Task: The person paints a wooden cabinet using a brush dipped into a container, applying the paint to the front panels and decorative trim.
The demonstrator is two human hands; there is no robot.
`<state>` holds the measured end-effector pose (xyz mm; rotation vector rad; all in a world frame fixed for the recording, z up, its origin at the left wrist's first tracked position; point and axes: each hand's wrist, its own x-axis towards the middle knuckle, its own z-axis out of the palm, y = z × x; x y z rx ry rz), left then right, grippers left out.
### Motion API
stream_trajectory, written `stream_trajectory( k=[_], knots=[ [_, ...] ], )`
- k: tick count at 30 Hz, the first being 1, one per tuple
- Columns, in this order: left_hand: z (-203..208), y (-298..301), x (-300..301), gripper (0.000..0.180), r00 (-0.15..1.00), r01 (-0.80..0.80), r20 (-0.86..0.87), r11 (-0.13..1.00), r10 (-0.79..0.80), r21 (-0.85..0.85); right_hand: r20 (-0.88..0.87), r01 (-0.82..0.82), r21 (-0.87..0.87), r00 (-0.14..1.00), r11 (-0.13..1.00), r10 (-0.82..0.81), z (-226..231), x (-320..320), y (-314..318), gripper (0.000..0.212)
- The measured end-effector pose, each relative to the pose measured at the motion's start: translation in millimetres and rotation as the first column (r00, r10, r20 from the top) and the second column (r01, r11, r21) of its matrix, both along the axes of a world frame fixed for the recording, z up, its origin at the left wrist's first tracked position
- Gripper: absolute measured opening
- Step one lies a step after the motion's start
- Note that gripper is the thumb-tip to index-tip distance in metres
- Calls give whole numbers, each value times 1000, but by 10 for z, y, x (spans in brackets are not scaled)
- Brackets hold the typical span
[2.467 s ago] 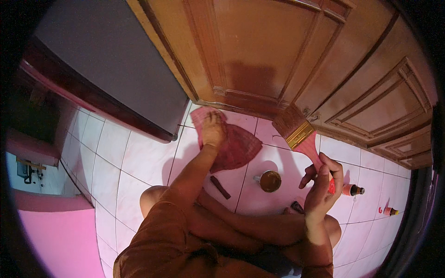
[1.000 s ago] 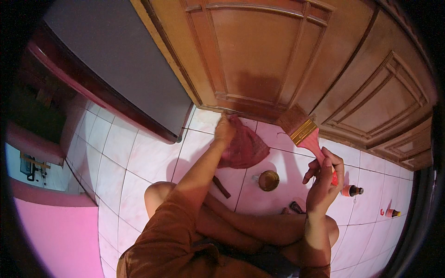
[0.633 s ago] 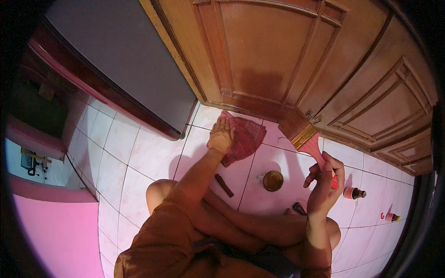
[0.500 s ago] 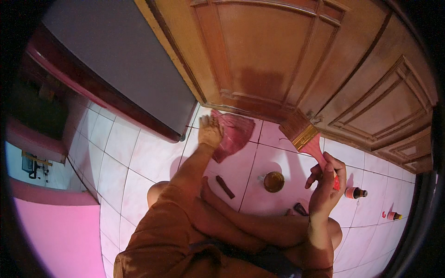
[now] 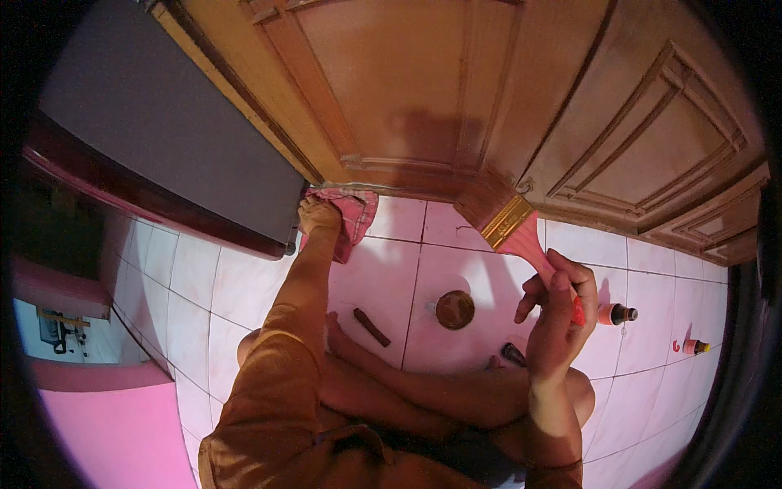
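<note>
My right hand point(image 5: 562, 314) grips the handle of a wide paintbrush point(image 5: 517, 232), raised over the floor with its dark bristles pointing up and left toward the door. At the lower left corner of the wooden door point(image 5: 399, 90), my left hand point(image 5: 320, 216) is closed on a red checked cloth point(image 5: 352, 220) against the floor tiles. Part of the cloth bunches beside and under the fingers. A glass mug point(image 5: 454, 310) with brownish liquid stands on the tiles between my arms. To its left lies a short dark brown stick point(image 5: 371, 327).
Right of my brush hand lies or stands a dark bottle with a red label point(image 5: 617, 314). Farther right are a smaller yellow-capped bottle point(image 5: 695, 347) and a red scrap point(image 5: 675, 346). A dark object point(image 5: 513, 354) sits by my foot. A grey panel point(image 5: 179, 114) borders the left.
My left hand has moved left with the cloth, now gathered at the corner by the grey panel. The whole view has shifted; the brush stays in my right hand.
</note>
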<state>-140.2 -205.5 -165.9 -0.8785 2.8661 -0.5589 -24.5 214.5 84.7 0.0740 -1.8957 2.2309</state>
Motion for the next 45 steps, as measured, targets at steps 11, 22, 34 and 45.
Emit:
stream_trajectory(
  k=[11, 22, 34, 45],
  knots=[
    [-51, 1142, -38, 49, 955, 270, -106, 961, -276, -62, -9, 50, -9, 999, 999, -50, 108, -25, -34, 31],
    [-460, 2625, -328, 46, 778, 591, -337, 799, -530, 108, 6, 75, 17, 997, 997, -76, 156, -15, -63, 33],
    [187, 2585, -324, 52, 894, 362, -438, 722, -91, 589, 24, 149, -48, 989, 988, -148, 107, -137, 148, 32],
    [411, 2439, -340, 28, 818, 400, -437, 177, 375, 899, -6, 154, -10, 988, 988, -154, 112, -68, 157, 33]
  ],
)
